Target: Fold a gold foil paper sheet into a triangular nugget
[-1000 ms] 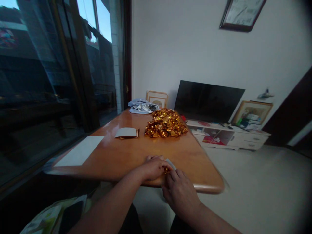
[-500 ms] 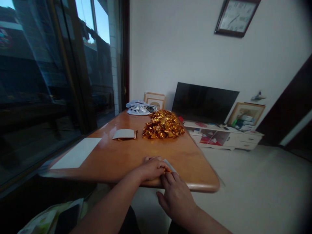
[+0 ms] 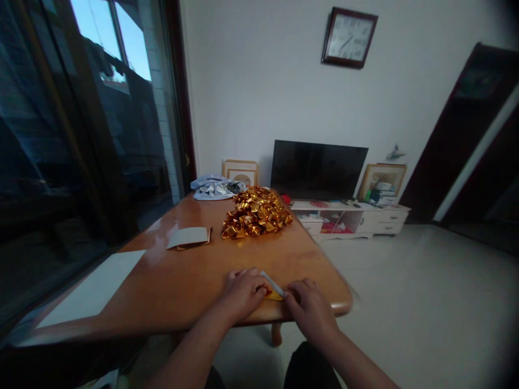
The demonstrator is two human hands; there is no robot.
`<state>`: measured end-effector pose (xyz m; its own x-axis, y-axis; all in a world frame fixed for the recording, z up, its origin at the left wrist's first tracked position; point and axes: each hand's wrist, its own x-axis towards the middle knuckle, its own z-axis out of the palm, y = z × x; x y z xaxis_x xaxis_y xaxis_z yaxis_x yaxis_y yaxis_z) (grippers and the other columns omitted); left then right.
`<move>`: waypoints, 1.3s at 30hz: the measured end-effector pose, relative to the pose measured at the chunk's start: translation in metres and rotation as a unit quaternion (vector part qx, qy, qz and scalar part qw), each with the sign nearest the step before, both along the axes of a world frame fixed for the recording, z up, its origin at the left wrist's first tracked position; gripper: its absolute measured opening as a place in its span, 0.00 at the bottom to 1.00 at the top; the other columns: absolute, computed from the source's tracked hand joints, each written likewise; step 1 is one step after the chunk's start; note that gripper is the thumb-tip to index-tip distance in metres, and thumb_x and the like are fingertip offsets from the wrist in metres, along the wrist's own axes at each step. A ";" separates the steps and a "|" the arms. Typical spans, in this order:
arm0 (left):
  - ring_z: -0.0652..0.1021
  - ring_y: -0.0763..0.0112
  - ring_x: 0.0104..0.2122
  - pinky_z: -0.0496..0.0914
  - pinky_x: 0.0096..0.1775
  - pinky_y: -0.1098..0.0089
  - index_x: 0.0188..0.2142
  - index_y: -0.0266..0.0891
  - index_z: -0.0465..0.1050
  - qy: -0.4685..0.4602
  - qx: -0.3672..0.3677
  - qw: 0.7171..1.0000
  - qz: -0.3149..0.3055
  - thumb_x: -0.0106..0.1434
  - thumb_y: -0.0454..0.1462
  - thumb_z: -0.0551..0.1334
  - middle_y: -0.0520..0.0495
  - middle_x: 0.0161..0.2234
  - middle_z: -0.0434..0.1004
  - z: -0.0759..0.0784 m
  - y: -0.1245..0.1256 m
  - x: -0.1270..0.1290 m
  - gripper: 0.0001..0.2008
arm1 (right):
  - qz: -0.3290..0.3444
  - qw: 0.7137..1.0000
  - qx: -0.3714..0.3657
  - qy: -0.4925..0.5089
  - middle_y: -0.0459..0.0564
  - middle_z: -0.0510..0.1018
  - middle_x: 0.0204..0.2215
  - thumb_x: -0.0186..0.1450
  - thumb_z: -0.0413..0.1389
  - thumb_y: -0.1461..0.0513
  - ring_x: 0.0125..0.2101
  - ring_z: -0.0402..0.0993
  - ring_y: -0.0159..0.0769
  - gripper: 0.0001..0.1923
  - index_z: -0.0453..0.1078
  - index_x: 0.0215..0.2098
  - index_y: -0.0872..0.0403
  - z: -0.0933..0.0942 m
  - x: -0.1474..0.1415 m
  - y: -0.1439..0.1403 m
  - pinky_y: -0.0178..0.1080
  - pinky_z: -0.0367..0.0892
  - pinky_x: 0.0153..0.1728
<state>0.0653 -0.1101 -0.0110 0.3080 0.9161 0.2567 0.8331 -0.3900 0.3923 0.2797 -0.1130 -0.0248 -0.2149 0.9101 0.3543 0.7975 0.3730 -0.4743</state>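
Note:
Near the table's front edge lies a small piece of gold foil paper, with a pale folded strip along its upper right side. My left hand rests on the table with its curled fingers and thumb on the paper's left side. From the right, my right hand pinches the right end of the pale strip between thumb and fingers. Beyond my hands is a heap of folded gold foil pieces. Left of the heap sits a stack of pale-backed foil sheets, its top sheet curved.
A white sheet lies at the left of the wooden table. Silvery-blue bags are at its far end. Past the table stand a television and a low white cabinet. Glass doors are on the left.
My right hand has moved away from my left and now holds the paper's right end. More of the gold paper and its pale strip shows. The view has turned right.

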 end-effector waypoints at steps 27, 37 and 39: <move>0.75 0.65 0.42 0.55 0.48 0.60 0.36 0.47 0.74 -0.015 0.012 0.999 0.042 0.61 0.36 0.59 0.54 0.38 0.78 -0.009 0.004 0.000 0.06 | 0.021 0.996 0.027 -0.088 0.51 0.75 0.36 0.70 0.49 0.63 0.42 0.66 0.42 0.12 0.74 0.39 0.50 -0.001 -0.038 -0.004 0.40 0.55 0.43; 0.76 0.66 0.41 0.54 0.50 0.59 0.41 0.49 0.75 -0.007 0.059 0.997 0.043 0.62 0.36 0.60 0.54 0.37 0.78 -0.007 -0.002 0.001 0.09 | 0.043 0.984 0.062 -0.159 0.52 0.74 0.37 0.70 0.49 0.63 0.41 0.64 0.44 0.11 0.74 0.39 0.52 -0.003 -0.037 -0.015 0.45 0.52 0.43; 0.75 0.65 0.41 0.55 0.50 0.59 0.39 0.49 0.76 0.003 0.061 0.997 0.046 0.63 0.37 0.60 0.53 0.38 0.78 -0.008 -0.002 0.001 0.07 | 0.046 0.985 0.059 -0.155 0.52 0.74 0.37 0.69 0.50 0.64 0.41 0.64 0.44 0.10 0.74 0.39 0.52 -0.002 -0.036 -0.016 0.45 0.52 0.43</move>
